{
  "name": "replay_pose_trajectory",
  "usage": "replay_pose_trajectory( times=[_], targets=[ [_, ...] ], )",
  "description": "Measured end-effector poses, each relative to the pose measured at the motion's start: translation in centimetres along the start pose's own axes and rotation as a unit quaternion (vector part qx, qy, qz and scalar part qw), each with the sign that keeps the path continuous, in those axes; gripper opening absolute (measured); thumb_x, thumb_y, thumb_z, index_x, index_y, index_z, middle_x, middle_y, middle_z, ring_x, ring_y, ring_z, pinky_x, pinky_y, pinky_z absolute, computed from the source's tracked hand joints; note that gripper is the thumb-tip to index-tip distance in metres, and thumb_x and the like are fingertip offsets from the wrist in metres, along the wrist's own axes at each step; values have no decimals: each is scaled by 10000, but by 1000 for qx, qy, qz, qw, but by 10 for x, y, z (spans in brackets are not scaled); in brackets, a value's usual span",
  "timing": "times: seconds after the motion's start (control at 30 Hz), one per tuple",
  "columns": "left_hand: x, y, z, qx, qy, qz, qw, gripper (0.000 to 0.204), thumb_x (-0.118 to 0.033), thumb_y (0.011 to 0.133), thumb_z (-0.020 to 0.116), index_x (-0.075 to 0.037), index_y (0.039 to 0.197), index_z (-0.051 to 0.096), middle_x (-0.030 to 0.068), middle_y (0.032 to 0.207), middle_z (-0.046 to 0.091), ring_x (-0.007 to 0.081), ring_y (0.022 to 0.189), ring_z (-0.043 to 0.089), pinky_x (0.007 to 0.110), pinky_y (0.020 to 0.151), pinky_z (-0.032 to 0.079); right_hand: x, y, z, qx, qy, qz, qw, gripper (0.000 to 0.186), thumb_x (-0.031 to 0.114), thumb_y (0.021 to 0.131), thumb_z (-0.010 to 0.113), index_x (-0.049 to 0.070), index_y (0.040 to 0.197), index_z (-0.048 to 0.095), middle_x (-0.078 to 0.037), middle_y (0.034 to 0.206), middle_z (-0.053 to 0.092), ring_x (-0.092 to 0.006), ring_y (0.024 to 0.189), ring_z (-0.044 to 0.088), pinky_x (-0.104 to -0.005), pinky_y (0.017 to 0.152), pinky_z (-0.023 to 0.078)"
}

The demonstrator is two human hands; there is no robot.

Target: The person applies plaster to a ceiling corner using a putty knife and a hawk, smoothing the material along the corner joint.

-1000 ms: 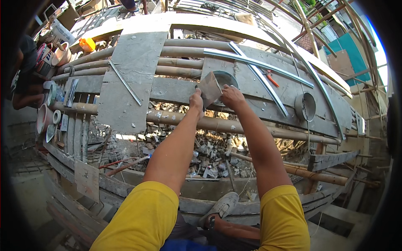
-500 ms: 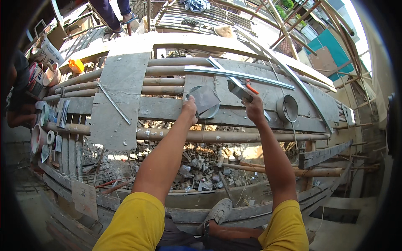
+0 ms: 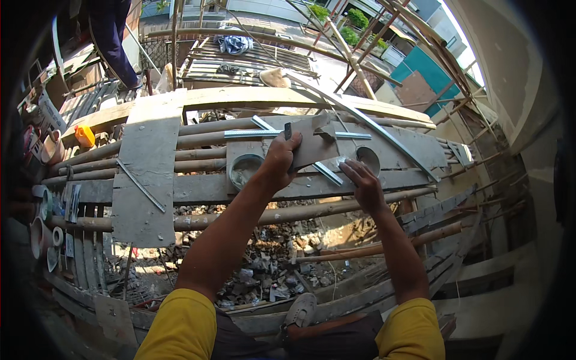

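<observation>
My left hand [image 3: 281,159] is closed around a flat grey plate-like trowel [image 3: 309,151] with a dark grip, held above the boards beside a round pan [image 3: 246,170] with pale paste in it. A smaller bent grey blade [image 3: 324,128] rests on or against the plate's far corner; the contact is unclear. My right hand [image 3: 364,185] is just right of the plate, fingers stretched forward, with no tool visible in it. A whitish spot shows at its fingertips. Right behind that hand stands a second round metal pan [image 3: 368,159], partly covered by it.
Crossed metal profile strips [image 3: 327,172] lie on the plank platform [image 3: 396,147]. A perforated strip [image 3: 141,187] lies on the left board. Bamboo poles [image 3: 288,213] span a rubble-filled gap. An orange container [image 3: 84,135] and buckets stand left. A person's legs [image 3: 114,42] show far left.
The view has shifted. My left hand with the plate has moved right, away from over the left pan. My right hand has let go of its blade and come down by the right pan.
</observation>
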State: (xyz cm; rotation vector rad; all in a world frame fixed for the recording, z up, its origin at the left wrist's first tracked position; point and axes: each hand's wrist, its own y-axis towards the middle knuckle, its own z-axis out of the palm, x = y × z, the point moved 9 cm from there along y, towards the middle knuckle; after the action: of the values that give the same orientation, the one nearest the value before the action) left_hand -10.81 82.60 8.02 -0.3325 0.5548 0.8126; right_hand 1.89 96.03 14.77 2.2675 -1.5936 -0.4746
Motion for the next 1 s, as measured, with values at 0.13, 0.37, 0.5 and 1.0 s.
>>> replay_pose_trajectory(
  times=[0.13, 0.37, 0.5, 1.0],
  targets=[
    [-36, -8, 12, 4, 128, 107, 986, 296, -203, 965, 510, 47, 1118, 474, 125, 934, 581, 154, 753, 584, 295, 630, 510, 11, 9, -86, -117, 23, 42, 992, 426, -90, 764, 555, 61, 1155, 633, -123, 1169, 627, -315, 1109, 593, -417, 957, 480],
    [-38, -24, 37, 65, 237, 45, 968, 323, -155, 963, 484, 55, 1204, 436, 133, 1011, 585, 174, 862, 616, 313, 752, 551, 83, 45, -129, 9, -53, -140, 989, 309, 133, 820, 634, 174, 1125, 657, -25, 1197, 618, -227, 1182, 556, -447, 1073, 389],
    [-41, -28, 60, 126, 243, 59, 960, 307, -185, 960, 491, 34, 1176, 482, 116, 991, 594, 163, 866, 604, 296, 755, 520, 76, 53, -127, 109, -87, -144, 980, 253, 150, 832, 593, 170, 1075, 661, -15, 1167, 626, -206, 1176, 556, -452, 1099, 357],
    [-107, -35, 43, 100, -6, 160, 982, 293, -137, 979, 408, 46, 1205, 440, 165, 1072, 580, 242, 913, 638, 358, 774, 576, 125, 128, -464, -197, -57, 68, 976, 367, 76, 876, 476, 16, 1226, 571, -154, 889, 646, -164, 726, 596, -301, 717, 489]
  ],
)
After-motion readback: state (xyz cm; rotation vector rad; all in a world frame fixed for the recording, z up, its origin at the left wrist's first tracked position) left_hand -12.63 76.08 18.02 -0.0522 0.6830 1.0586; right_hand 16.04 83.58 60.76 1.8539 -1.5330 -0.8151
